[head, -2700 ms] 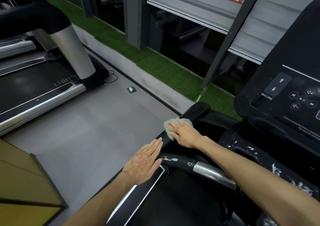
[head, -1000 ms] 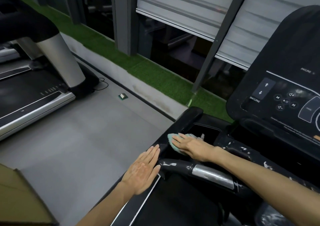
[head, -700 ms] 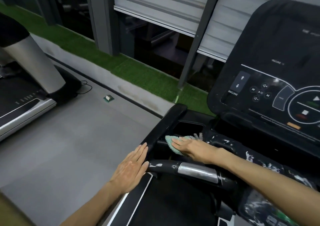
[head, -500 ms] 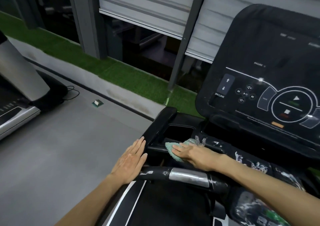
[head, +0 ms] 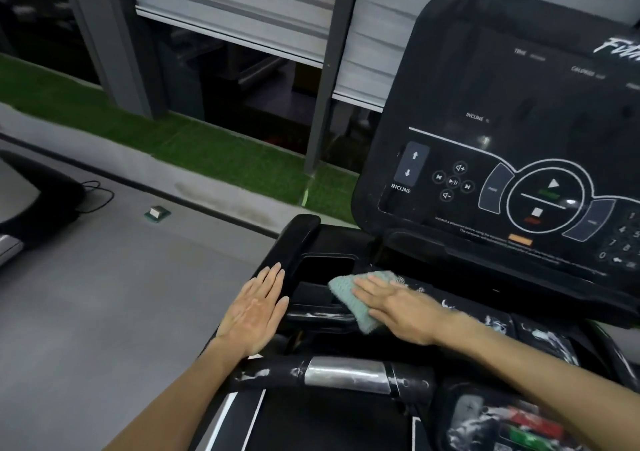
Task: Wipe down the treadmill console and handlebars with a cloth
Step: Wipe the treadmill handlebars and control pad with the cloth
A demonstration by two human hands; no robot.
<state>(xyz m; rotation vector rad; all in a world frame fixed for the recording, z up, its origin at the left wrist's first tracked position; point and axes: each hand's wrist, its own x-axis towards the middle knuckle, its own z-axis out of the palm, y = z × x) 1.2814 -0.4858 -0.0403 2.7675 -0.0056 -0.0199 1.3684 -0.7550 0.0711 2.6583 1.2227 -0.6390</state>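
My right hand point(head: 394, 307) lies flat with straight fingers on a pale green cloth point(head: 349, 296), pressing it onto the black tray ledge below the treadmill console point(head: 502, 146). The cloth's left and lower edges stick out from under my fingers. My left hand point(head: 254, 314) is held flat with fingers straight beside the black left side handlebar point(head: 298, 239), just left of the cup recess point(head: 325, 265). A front handlebar with a silver sensor band point(head: 346, 374) crosses below both hands and carries white smears.
White foam smears cover the lower console panel point(head: 495, 326) to the right of the cloth. Grey floor point(head: 104, 295) lies to the left, with a small floor socket point(head: 156, 212), a neighbouring treadmill's base point(head: 31, 194) and a strip of green turf point(head: 207, 149) behind.
My right hand has slid the cloth rightward from the side handlebar's edge onto the tray ledge under the console. The view has swung right and up. My left hand stays flat beside the handlebar.
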